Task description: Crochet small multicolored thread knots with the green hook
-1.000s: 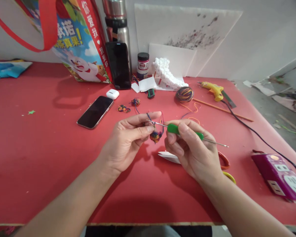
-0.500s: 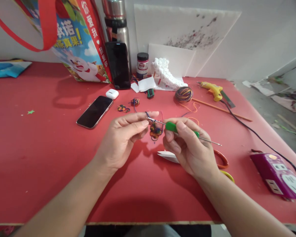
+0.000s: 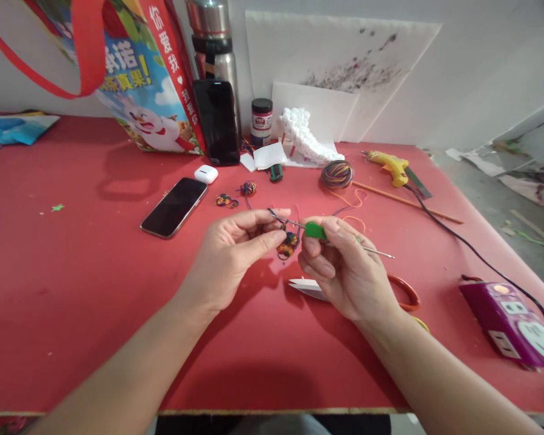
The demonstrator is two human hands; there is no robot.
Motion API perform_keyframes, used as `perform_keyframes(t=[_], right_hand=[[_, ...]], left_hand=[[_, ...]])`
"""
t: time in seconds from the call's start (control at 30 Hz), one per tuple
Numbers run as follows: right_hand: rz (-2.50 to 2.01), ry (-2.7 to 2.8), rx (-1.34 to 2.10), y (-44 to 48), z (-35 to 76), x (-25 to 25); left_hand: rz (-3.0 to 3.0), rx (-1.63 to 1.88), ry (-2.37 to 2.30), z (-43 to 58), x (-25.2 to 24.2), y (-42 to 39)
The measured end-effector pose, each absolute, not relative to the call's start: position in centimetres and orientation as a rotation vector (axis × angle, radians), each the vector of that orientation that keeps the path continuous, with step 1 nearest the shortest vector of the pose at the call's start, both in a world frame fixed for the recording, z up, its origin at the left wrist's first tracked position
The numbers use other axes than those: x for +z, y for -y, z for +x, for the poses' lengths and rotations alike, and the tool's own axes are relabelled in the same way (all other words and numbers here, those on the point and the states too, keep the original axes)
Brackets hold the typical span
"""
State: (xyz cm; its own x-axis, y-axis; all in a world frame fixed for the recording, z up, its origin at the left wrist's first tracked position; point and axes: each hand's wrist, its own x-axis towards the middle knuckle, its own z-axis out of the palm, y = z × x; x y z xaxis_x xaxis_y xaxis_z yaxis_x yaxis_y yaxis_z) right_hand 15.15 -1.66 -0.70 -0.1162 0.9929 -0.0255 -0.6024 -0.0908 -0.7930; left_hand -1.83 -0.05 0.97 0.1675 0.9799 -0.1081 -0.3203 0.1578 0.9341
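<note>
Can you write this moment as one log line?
left grip: holds yarn piece | right grip: holds green-handled hook | scissors: on table, partly hidden

- Down red side of bag: can read 你爱我, then white heart, then 我爱你.
- On bag front, upper line: can read 承诺, in white.
- Just below, in yellow: can read 真果!, preceded by an unclear character.
- On jar: can't read label, too small.
</note>
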Motion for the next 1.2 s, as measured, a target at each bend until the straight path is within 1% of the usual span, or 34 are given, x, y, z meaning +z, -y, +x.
perform_keyframes(t=[0.33,0.57,0.83,1.03,1.2], right_hand=[[-0.678,0.731,1.608,1.79,15.10,-0.77],[-0.667,0.706,1.651,1.85,14.82,-0.93],[-0.698,0.749,1.595,2.18,14.70,-0.98],[-0.692,0.772,1.546,2.02,14.92,-0.89],[-0.688,0.780,1.524,1.88,14.89,-0.94]], left_hand=[[1.007,1.127,-0.944,-1.75,0.36,-0.11],[0.944,1.134,-0.940,-1.47,0.34,0.02],[0.937,1.192,-0.959,-1.31,0.15,0.06],[0.988,1.157,-0.908,-1.36,0.21,0.34],[0.947,1.189,-0.969,-0.94,0.63,0.42]])
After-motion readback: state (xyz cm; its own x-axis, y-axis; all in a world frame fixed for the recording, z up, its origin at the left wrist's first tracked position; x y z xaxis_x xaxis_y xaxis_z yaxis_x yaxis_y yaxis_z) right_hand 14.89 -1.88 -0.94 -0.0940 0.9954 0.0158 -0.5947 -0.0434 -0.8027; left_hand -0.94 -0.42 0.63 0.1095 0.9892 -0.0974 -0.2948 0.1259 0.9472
